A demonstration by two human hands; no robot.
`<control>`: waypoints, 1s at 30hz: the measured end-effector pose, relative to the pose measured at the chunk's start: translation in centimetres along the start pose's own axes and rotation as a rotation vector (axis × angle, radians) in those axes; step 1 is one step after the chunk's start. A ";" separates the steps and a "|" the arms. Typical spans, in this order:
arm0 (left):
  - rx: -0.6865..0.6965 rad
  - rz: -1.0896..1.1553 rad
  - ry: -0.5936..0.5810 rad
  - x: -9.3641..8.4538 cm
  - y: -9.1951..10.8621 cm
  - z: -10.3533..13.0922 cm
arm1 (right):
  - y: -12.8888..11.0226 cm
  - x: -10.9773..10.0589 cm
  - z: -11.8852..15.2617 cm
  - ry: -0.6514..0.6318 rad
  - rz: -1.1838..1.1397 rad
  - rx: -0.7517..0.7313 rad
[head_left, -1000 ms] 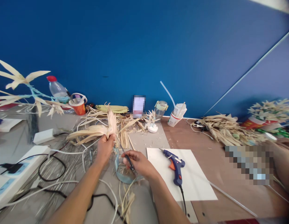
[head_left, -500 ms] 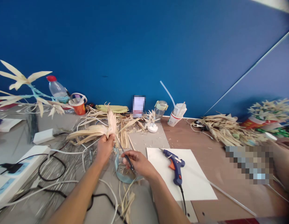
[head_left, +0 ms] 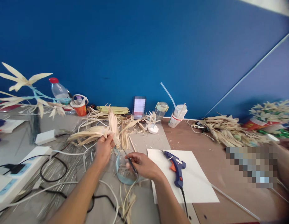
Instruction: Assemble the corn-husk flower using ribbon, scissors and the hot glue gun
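In the head view, at the lower centre of the frame, the right hand (head_left: 144, 166) is closed around a slim dark-handled tool (head_left: 132, 166). To its right, a blue glue gun (head_left: 179, 169) lies on white paper (head_left: 198, 193). Just left of centre, the left hand (head_left: 104, 151) pinches the corn husk (head_left: 113, 122) — pale straw-coloured, one strip upright, others spreading leftward. Farther, right of centre, a paper cup (head_left: 174, 121) bears printing — too small to read.
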State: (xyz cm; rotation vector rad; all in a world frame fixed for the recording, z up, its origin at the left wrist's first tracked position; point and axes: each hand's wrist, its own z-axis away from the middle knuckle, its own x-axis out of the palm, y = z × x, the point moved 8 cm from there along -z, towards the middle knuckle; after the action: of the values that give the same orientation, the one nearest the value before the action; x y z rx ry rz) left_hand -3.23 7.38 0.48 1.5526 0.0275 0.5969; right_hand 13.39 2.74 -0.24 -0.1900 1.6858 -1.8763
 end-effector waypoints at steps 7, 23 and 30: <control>-0.095 0.056 -0.108 1.1 -0.9 0.1 | -0.9 -4.0 0.5 0.379 0.683 0.135; -0.093 -0.230 -0.246 1.9 -2.1 0.6 | -1.4 -3.6 -1.3 0.498 1.020 0.160; -0.016 -0.356 -0.250 1.5 -1.6 0.4 | -1.3 -3.7 -1.7 0.482 1.067 0.224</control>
State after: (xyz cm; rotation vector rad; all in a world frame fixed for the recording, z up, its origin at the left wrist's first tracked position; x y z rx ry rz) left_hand -1.21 7.74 -0.49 1.5502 0.1067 0.1205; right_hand 15.14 6.18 1.70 1.1089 1.3631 -1.2686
